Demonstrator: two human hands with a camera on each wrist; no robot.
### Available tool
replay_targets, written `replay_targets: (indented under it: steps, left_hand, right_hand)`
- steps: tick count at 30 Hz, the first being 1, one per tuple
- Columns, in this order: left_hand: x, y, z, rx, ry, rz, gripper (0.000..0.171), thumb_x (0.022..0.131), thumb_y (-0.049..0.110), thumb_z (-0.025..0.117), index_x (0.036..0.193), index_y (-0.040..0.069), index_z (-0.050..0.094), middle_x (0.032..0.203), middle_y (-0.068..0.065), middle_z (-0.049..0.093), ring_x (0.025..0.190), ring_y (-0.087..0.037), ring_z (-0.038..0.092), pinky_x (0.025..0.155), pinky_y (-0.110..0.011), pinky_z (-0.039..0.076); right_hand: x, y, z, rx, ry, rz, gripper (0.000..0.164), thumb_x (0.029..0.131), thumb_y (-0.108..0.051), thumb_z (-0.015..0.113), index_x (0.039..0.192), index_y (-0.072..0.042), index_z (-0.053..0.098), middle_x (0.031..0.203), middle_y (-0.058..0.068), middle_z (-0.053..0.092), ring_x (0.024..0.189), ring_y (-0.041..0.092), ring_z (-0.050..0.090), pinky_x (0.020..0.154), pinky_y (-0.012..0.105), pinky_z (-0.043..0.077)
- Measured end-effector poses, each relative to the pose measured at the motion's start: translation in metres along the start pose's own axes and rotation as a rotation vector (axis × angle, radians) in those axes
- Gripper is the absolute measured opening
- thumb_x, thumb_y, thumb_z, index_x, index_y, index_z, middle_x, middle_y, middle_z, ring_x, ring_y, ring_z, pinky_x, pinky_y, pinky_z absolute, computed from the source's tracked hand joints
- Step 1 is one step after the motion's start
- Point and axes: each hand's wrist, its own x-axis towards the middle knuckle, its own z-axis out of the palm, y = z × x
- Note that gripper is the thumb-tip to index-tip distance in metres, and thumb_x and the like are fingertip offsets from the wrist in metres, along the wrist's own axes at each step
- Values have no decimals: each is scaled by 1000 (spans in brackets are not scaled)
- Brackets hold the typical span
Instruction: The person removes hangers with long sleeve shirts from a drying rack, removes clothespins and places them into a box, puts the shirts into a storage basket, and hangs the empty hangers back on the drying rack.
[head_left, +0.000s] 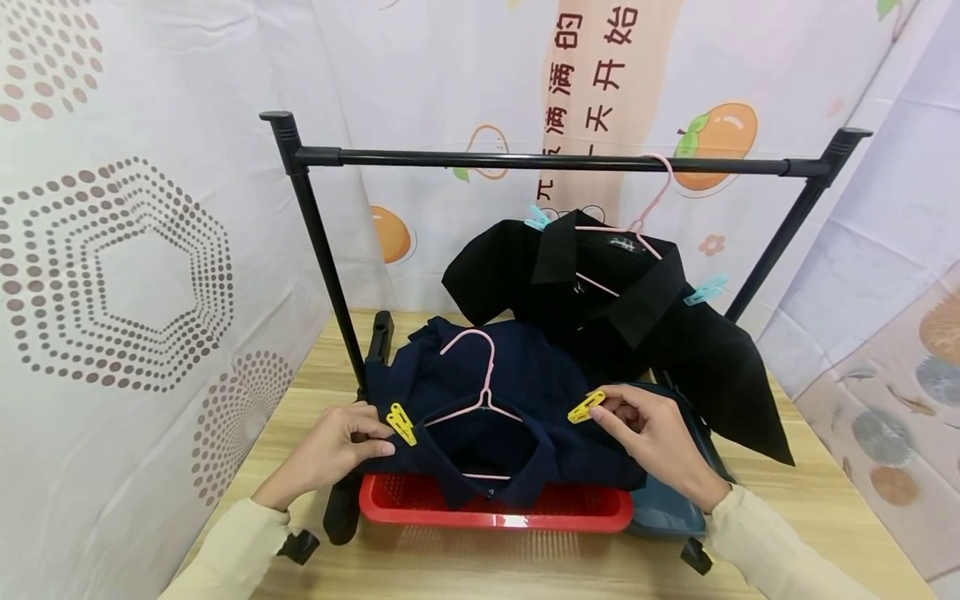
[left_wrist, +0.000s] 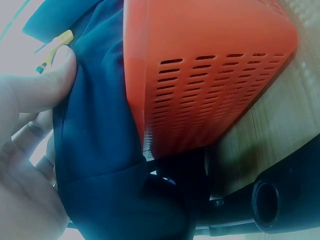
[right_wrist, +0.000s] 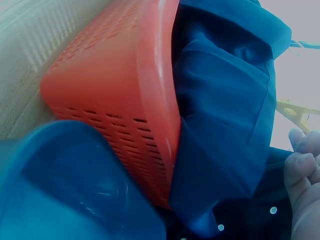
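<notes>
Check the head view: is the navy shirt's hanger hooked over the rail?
No, the whole pink hanger in the navy shirt lies below the black rail.

On my feed I count: two hands (head_left: pixel 337 443) (head_left: pixel 648 425), two shirts (head_left: pixel 517 358) (head_left: pixel 600 325), two pink hangers (head_left: pixel 491 367) (head_left: pixel 636 226), two yellow clips (head_left: pixel 401 424) (head_left: pixel 586 407), two light-blue clips (head_left: pixel 537 219) (head_left: pixel 706 290), one red basket (head_left: pixel 495 521), one blue bin (head_left: pixel 666 507), one black rack (head_left: pixel 480 160).

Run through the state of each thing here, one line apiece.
Left fingers: pinching navy shirt
Right fingers: holding yellow clip
Navy shirt: lying over red basket
Front hanger: in navy shirt, off rack
Rear hanger: hooked on rack
Other yellow clip: on navy shirt
Black shirt: hanging
Blue clips: clipped to black shirt
Red basket: partly covered
Basin: partly covered
Rack: upright
</notes>
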Motion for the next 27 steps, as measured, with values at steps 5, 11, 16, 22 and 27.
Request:
replay_targets:
  steps: [5, 11, 16, 22, 27]
  left_hand:
    - [-1, 1, 0, 8, 11, 5, 15, 82, 8, 86, 90, 20, 84, 71, 17, 57, 69, -6, 50, 58, -24, 43]
    - [-1, 1, 0, 3, 15, 18, 12, 82, 9, 86, 90, 18, 84, 71, 17, 56, 69, -6, 49, 58, -24, 43]
    - [-1, 2, 0, 6, 13, 9, 13, 82, 8, 86, 90, 18, 84, 71, 17, 57, 69, -7, 50, 59, -24, 43]
    - [-1, 3, 1, 15, 12, -3, 12, 82, 9, 86, 90, 19, 84, 71, 17, 56, 69, -7, 50, 59, -24, 42]
    - [-1, 3, 1, 9, 16, 0, 10, 83, 10, 86, 90, 18, 84, 70, 17, 55, 69, -7, 48, 59, -24, 41]
  right_hand:
    - [-1, 3, 0, -4, 1, 7, 27, 93, -5, 76, 117, -17, 73, 91, -8, 70, 64, 9, 57, 52, 22, 45]
    - [-1, 6, 0, -3, 0, 6, 24, 94, -9, 76, 116, -17, 73, 90, -8, 70, 63, 9, 57, 51, 21, 44]
    - [-3, 11, -2, -32, 11, 19, 22, 95, -10, 76, 116, -17, 73, 89, -8, 69, 64, 8, 58, 53, 21, 45]
    - [-5, 16, -6, -49, 14, 44, 22, 95, -10, 76, 116, -17, 73, 88, -9, 68, 64, 10, 57, 54, 21, 45]
    - [-6, 20, -8, -46, 11, 39, 22, 95, -10, 75, 116, -16, 72, 89, -8, 69, 66, 9, 60, 58, 20, 49]
